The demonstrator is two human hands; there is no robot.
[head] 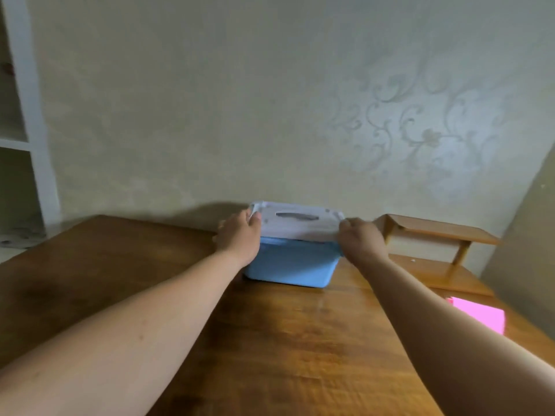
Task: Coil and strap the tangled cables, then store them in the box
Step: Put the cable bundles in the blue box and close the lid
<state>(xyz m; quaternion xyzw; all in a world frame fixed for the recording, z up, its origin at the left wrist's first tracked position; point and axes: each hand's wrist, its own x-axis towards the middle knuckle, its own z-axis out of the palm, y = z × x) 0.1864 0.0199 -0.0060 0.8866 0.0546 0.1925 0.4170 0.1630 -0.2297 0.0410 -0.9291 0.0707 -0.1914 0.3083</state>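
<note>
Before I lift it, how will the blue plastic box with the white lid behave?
The blue plastic box probably feels stiff: its walls look rigid. It seems unlikely to tip, sitting wide and low on the wooden table. The white lid, gripped at its ends by the left hand and right hand, might come off if lifted alone.
</note>
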